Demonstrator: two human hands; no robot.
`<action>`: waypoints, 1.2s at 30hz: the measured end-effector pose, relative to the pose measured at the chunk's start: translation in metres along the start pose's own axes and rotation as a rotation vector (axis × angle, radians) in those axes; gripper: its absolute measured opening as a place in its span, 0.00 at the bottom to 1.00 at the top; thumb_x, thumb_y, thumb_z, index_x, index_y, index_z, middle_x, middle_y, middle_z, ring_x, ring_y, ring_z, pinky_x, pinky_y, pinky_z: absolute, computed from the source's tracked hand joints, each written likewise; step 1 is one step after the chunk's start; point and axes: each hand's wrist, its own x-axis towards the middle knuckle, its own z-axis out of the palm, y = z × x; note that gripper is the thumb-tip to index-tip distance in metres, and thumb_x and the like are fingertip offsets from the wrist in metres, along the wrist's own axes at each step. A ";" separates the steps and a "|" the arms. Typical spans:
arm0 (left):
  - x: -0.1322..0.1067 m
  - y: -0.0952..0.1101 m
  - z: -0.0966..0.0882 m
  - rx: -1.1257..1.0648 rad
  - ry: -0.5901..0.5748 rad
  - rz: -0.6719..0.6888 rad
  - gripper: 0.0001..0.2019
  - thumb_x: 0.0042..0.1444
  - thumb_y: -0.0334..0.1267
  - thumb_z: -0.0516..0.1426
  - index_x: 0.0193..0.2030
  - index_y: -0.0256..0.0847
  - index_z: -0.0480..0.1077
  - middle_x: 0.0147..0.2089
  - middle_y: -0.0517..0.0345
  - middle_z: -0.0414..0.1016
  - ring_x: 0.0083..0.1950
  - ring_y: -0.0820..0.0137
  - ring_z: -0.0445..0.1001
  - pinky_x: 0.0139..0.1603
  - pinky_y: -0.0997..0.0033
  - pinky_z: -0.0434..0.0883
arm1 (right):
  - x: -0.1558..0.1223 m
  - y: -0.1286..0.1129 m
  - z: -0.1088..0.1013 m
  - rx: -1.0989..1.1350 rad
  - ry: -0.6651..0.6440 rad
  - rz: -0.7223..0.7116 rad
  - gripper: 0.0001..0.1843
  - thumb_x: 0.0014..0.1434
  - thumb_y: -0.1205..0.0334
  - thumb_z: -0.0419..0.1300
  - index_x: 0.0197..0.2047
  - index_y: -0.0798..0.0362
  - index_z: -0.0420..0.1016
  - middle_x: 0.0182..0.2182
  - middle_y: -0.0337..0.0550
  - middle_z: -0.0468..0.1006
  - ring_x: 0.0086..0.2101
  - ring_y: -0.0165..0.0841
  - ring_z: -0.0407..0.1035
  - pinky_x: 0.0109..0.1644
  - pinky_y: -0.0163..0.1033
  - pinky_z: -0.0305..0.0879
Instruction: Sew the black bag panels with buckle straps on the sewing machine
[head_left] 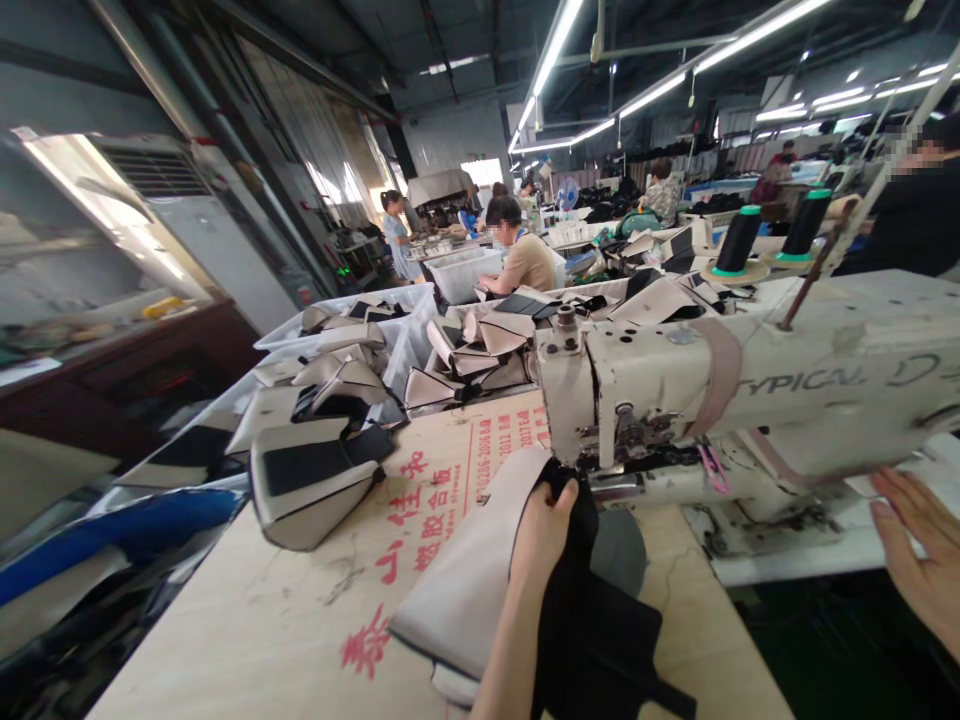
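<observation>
My left hand (541, 525) is closed on the upper edge of a beige-and-black sewn fabric piece (469, 560), right by the sewing end of a sewing machine (780, 375). Black flaps (600, 630) of that piece hang down to the right of my wrist, over the plywood board. My right hand (919, 550) is at the right edge of the view, beside the machine's lower right side. Its fingers are stretched out, and nothing shows in them. The needle area is partly hidden behind the machine head.
A finished-looking beige-and-black piece (315, 485) rests on the plywood board (247, 620). Behind it, white plastic bins (409, 345) hold several similar pieces. Black thread cones (739, 243) stand above the machine. A co-worker (529, 262) sits beyond the bins; another person (911, 210) is at right.
</observation>
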 end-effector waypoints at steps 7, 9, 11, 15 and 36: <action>0.004 0.002 0.000 0.021 -0.002 -0.002 0.20 0.51 0.54 0.49 0.18 0.41 0.55 0.16 0.68 0.49 0.19 0.76 0.54 0.24 0.74 0.49 | 0.025 -0.123 -0.025 0.494 -0.088 0.164 0.13 0.53 0.53 0.55 0.36 0.49 0.75 0.34 0.44 0.76 0.37 0.37 0.69 0.46 0.42 0.59; 0.004 0.003 0.000 0.032 0.004 0.004 0.20 0.51 0.53 0.49 0.18 0.40 0.56 0.16 0.67 0.51 0.20 0.76 0.54 0.23 0.74 0.49 | 0.018 -0.191 -0.014 0.875 -0.547 0.305 0.14 0.56 0.51 0.52 0.34 0.50 0.75 0.30 0.42 0.76 0.30 0.34 0.69 0.36 0.37 0.61; 0.004 0.003 0.000 0.038 0.000 0.007 0.20 0.51 0.53 0.49 0.18 0.39 0.57 0.16 0.66 0.53 0.20 0.75 0.55 0.24 0.75 0.50 | 0.010 -0.249 0.002 1.171 -0.827 0.473 0.16 0.54 0.49 0.54 0.31 0.52 0.74 0.26 0.40 0.74 0.28 0.33 0.66 0.31 0.35 0.58; 0.009 0.002 0.002 0.019 -0.024 0.004 0.20 0.51 0.52 0.49 0.19 0.38 0.61 0.17 0.65 0.55 0.21 0.75 0.56 0.24 0.75 0.52 | 0.005 -0.300 0.028 1.345 -0.838 0.692 0.22 0.50 0.45 0.56 0.17 0.55 0.66 0.15 0.35 0.62 0.20 0.27 0.54 0.24 0.33 0.48; 0.032 0.007 -0.005 0.025 0.013 0.039 0.20 0.49 0.51 0.52 0.20 0.35 0.68 0.19 0.59 0.65 0.24 0.73 0.61 0.28 0.75 0.56 | 0.041 -0.180 -0.002 0.725 -0.294 0.321 0.14 0.51 0.51 0.57 0.30 0.52 0.76 0.29 0.44 0.76 0.31 0.35 0.70 0.39 0.38 0.63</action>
